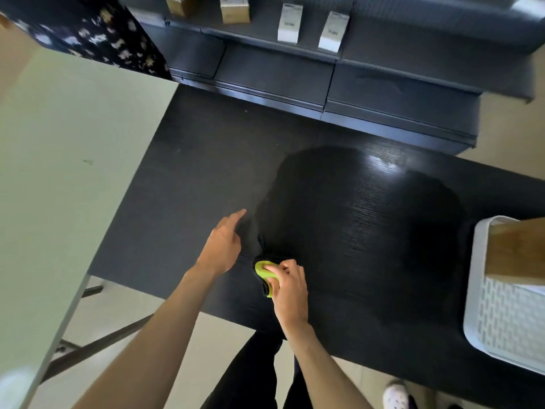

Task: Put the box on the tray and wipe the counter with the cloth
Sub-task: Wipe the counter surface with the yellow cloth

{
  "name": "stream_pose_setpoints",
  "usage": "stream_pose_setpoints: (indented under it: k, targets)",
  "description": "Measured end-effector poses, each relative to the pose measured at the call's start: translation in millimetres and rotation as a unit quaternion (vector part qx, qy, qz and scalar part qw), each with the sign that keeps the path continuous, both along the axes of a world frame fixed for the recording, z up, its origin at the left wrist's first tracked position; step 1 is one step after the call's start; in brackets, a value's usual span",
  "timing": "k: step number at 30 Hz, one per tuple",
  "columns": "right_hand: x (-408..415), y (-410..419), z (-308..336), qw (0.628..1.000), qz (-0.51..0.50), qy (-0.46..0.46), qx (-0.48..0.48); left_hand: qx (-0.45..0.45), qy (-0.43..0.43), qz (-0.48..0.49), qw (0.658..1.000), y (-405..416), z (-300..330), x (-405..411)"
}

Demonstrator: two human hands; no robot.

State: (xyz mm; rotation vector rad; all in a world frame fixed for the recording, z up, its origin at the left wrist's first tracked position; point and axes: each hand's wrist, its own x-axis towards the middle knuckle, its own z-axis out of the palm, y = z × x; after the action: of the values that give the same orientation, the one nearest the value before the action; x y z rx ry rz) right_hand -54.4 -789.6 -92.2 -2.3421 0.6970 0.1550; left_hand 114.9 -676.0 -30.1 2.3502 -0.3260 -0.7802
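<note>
My right hand [288,286] presses a yellow-green cloth [263,271] with a dark underside onto the black counter [191,187] near its front edge. My left hand [222,243] hovers just left of it, fingers spread, holding nothing. A darker, wet-looking patch covers the counter's middle and right. The wooden box [514,250] stands in the white slotted tray [477,290] at the right edge of the counter.
A pale table [59,172] adjoins the counter on the left. Dark shelving [324,78] runs behind it, with small boxes [290,23] on an upper shelf. A patterned dark fabric [97,36] hangs at upper left. My legs and a white shoe [396,394] show below.
</note>
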Motion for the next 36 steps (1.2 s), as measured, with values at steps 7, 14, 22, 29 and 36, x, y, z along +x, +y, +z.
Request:
stream_pose_setpoints:
  k: [7,14,22,29,36]
  targets:
    - [-32,-4,23,0.994,0.049,0.090,0.031,0.001,0.019,0.008,1.000,10,24,-49]
    - [-56,-52,67,0.996,-0.060,-0.009,0.063,-0.045,0.079,-0.050,0.995,-4,50,-92]
    - [-78,-86,137,0.983,-0.112,-0.137,0.041,-0.146,0.204,-0.057,0.966,-66,95,-126]
    - [-100,-95,166,0.975,-0.121,-0.184,-0.005,-0.243,0.241,0.019,0.939,-106,120,-151]
    - [-135,-137,185,0.947,-0.224,-0.225,0.045,-0.272,0.248,0.024,0.929,-132,126,-161]
